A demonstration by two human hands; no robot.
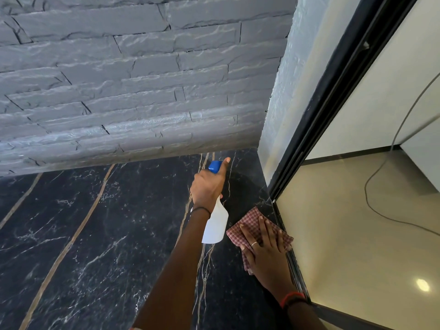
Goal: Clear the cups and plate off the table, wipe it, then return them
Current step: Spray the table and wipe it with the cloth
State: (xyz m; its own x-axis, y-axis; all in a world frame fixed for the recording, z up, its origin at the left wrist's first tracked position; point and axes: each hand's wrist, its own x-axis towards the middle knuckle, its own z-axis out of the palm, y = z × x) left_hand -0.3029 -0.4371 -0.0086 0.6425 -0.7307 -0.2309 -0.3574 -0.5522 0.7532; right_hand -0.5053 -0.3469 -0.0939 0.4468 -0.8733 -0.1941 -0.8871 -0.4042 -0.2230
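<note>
My left hand (208,186) grips a white spray bottle (216,225) with a blue head, its nozzle aimed at the far right corner of the black marble table (95,234). My index finger lies stretched along the blue head. My right hand (264,244) presses flat, fingers straight, on a red checked cloth (250,220) at the table's right edge. No cups or plate are in view.
A grey stone-textured wall (131,79) runs along the table's far side. A black frame (333,96) rises at the right edge of the table. Beyond it lies a glossy beige floor (357,234) with a thin cable (371,206).
</note>
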